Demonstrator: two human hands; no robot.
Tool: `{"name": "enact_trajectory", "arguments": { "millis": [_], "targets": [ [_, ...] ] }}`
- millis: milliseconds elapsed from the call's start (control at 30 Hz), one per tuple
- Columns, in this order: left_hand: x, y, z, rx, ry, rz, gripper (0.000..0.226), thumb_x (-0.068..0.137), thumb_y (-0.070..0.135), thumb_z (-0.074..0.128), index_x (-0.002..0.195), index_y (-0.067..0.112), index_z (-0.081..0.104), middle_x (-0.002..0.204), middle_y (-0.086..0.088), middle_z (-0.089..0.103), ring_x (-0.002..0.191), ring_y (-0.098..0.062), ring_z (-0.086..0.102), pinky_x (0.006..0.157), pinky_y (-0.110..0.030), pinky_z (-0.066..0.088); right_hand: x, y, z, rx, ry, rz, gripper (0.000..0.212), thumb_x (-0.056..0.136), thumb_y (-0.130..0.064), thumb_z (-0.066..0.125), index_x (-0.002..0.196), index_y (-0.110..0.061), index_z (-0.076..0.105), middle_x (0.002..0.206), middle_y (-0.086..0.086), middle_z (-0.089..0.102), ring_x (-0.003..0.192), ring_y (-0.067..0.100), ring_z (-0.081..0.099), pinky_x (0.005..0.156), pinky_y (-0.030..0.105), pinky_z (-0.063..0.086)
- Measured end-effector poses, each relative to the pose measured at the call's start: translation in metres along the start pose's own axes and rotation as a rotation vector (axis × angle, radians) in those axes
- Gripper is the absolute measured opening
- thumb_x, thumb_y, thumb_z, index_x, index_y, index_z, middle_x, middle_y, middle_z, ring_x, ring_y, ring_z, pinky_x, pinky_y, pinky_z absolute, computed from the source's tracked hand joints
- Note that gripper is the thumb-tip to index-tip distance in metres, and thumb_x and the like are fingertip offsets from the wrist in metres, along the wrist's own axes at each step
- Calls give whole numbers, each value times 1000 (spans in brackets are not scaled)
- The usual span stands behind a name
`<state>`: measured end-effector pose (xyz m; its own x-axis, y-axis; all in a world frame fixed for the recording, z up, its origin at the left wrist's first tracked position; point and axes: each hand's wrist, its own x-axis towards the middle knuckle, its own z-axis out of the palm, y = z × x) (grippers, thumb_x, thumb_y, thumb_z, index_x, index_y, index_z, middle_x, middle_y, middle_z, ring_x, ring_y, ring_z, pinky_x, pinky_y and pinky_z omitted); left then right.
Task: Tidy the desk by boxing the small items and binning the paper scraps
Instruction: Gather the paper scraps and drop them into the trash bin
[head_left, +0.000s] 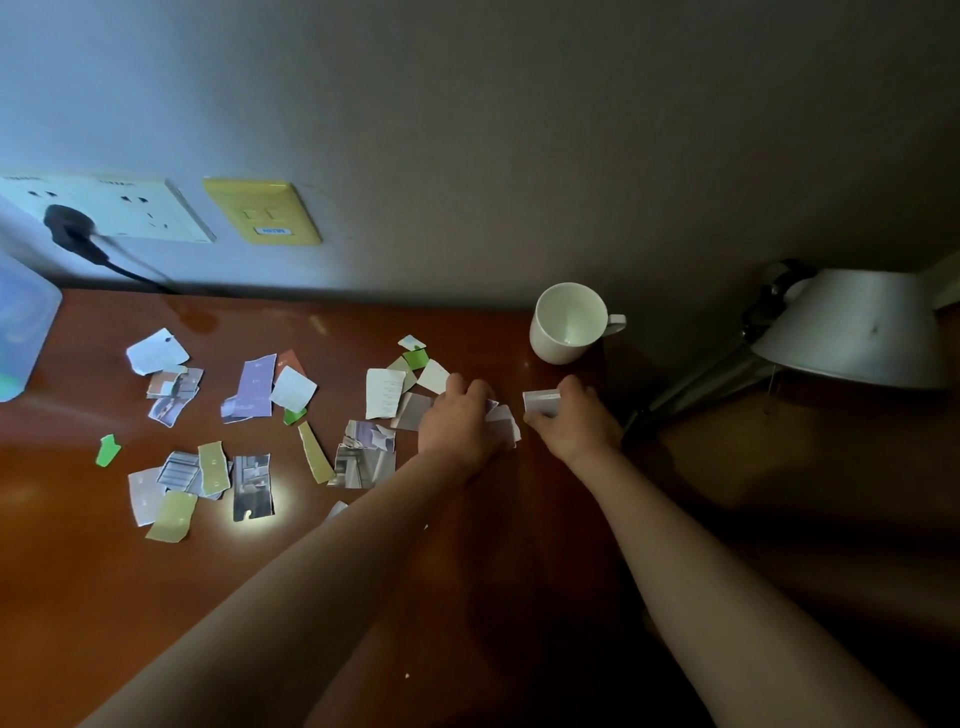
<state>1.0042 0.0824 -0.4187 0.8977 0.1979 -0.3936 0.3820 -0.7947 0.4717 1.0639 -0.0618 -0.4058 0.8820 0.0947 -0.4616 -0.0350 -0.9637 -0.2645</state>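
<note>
Near the white ceramic mug on the red-brown wooden desk, the right hand pinches a small white paper scrap, the left hand curls its fingers over pale torn scraps, and the remaining loose pieces spread leftward, nearer the left hand.

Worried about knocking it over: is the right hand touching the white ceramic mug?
Apart. The head view shows bare wooden desk between the white ceramic mug and the right hand.
</note>
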Motion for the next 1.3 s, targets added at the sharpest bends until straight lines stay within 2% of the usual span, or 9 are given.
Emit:
{"name": "enact_trajectory", "arguments": {
  "millis": [167, 300, 500, 667, 767, 833, 967, 1100, 1300],
  "targets": [
    [-1, 3, 2, 12, 20, 6, 42, 82, 38, 70, 115, 20, 52, 115, -4, 53, 101, -23, 54, 80, -38, 53, -9, 2, 6, 21, 30, -71, 29, 89, -39, 61, 109, -19, 59, 116, 5, 59, 104, 26, 60, 70, 30, 43],
    [-11, 7, 5, -19, -16, 34, 23, 92, 32, 59, 109, 18, 52, 102, -4, 61, 90, -21, 58, 70, -32, 46, -30, 3, 10, 151, 21, -110, 11, 89, -31, 61, 93, -21, 57, 95, 0, 64, 89, 24, 62, 62, 29, 40],
    [-49, 8, -2, -149, -75, 28, 12, 92, 24, 56, 92, 18, 46, 91, -4, 51, 83, -24, 54, 66, -32, 38, -75, 7, 8, 180, 16, -109, 28, 85, -24, 61, 69, -22, 39, 66, -2, 50, 60, 20, 48, 51, 31, 34],
    [-93, 3, -16, -283, -83, -18, 14, 89, 15, 55, 81, 19, 44, 84, -4, 51, 79, -22, 52, 65, -32, 39, -120, 4, 5, 257, 0, -140, 18, 86, -20, 59, 79, -25, 43, 73, -4, 54, 64, 16, 52, 54, 31, 40],
    [-122, -1, -25, -314, -56, -39, 8, 90, 13, 53, 86, 17, 47, 82, -3, 53, 78, -21, 52, 65, -31, 40, -145, -4, 2, 282, -28, -187, 19, 89, -19, 59, 103, -29, 50, 98, -7, 60, 85, 16, 62, 66, 30, 51],
    [-140, -6, -30, -312, -19, -52, 7, 91, 16, 53, 87, 17, 47, 80, -2, 52, 76, -20, 51, 66, -32, 40, -161, -10, 2, 276, -57, -227, 23, 89, -19, 57, 109, -30, 52, 106, -7, 60, 92, 17, 62, 72, 31, 53],
    [-179, -22, -39, -338, 57, -117, 22, 90, 14, 50, 73, 22, 38, 72, 1, 48, 65, -13, 44, 55, -28, 32, -190, -28, 5, 228, -96, -337, 12, 87, -18, 58, 92, -27, 53, 88, -5, 59, 72, 14, 58, 60, 29, 47],
    [-217, -49, -46, -383, 112, -203, 22, 88, 14, 50, 73, 24, 37, 73, 1, 47, 71, -20, 45, 61, -32, 33, -218, -49, 13, 164, -128, -444, 10, 85, -16, 60, 89, -21, 52, 83, -4, 57, 64, 10, 51, 50, 25, 37],
    [-270, -93, -67, -399, 203, -237, 22, 87, 13, 49, 71, 20, 35, 71, -1, 44, 73, -25, 44, 62, -34, 32, -261, -88, 30, 121, -126, -554, 12, 84, -14, 59, 86, -20, 49, 74, -5, 52, 60, 13, 44, 51, 27, 33]
  ]
}}
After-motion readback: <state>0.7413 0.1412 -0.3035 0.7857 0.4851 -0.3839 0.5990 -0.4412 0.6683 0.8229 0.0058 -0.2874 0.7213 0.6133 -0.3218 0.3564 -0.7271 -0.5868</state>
